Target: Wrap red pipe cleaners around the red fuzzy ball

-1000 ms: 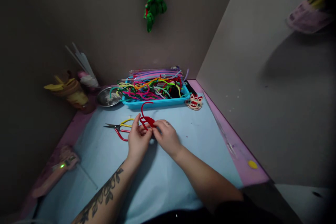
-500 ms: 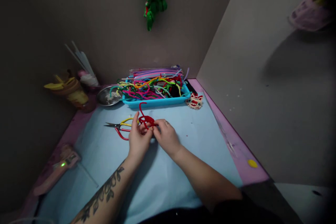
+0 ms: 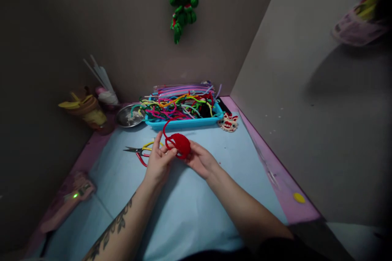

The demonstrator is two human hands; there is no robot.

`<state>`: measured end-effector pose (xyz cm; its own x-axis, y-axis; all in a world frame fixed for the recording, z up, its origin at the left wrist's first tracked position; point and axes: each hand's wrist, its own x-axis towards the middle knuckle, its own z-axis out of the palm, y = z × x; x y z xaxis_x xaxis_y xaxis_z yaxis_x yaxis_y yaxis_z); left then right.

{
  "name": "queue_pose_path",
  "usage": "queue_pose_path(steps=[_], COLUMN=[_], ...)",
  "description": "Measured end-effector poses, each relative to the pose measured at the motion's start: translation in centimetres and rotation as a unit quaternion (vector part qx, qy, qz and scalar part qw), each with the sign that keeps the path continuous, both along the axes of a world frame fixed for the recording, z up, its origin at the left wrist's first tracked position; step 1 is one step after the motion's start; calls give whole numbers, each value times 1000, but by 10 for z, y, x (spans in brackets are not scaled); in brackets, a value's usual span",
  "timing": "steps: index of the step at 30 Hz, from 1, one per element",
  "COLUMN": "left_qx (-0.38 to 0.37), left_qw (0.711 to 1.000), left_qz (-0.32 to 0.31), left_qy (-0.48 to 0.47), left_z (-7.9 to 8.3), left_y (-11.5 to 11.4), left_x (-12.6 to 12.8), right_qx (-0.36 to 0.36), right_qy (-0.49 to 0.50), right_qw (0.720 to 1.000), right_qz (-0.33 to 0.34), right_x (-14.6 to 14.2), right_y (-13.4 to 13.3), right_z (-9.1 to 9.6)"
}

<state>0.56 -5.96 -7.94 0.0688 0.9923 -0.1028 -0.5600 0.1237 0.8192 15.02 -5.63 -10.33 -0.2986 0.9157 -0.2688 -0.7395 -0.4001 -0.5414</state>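
Observation:
Between my two hands is a red pipe-cleaner piece (image 3: 181, 145), a dense rounded shape with loops on its left and a loose end curling upward. My left hand (image 3: 159, 159) pinches the looped side between thumb and fingers. The right side is gripped by my right hand (image 3: 202, 159), whose fingertips are partly hidden behind the piece. Just left of my left hand lie scissors (image 3: 139, 151) with one yellow and one red handle, blades pointing left; their handle ends are partly covered by the hand.
A blue tray (image 3: 190, 123) of colourful pipe cleaners stands at the back, beside a metal bowl (image 3: 130, 116) and a red-and-white lion-like face (image 3: 229, 122). A pink glue gun (image 3: 69, 206) with a green light lies left. Tweezers (image 3: 271, 175) and a yellow disc (image 3: 299, 198) lie right.
The red piece has turned in my hands, so its broad rounded face now shows instead of a thinner edge. My right hand has shifted slightly right, and the whole view has moved a little.

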Motion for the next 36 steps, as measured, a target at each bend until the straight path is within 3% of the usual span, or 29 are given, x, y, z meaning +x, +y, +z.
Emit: queue_pose_path(steps=[5, 9, 21, 36], left_qx=[-12, -22, -45, -35], left_qw=[999, 998, 998, 999], left_qz=[-36, -44, 13, -21], left_qy=[-24, -36, -51, 10], left_z=[3, 5, 4, 6], left_y=[-2, -3, -4, -4], left_x=[1, 3, 4, -3], right_qx=[-15, -8, 10, 50], right_qy=[76, 97, 66, 3], right_qw=[996, 994, 997, 998], right_qz=[51, 44, 37, 48], right_x=[3, 6, 1, 3], right_y=[-3, -3, -7, -8], right_z=[11, 12, 2, 4])
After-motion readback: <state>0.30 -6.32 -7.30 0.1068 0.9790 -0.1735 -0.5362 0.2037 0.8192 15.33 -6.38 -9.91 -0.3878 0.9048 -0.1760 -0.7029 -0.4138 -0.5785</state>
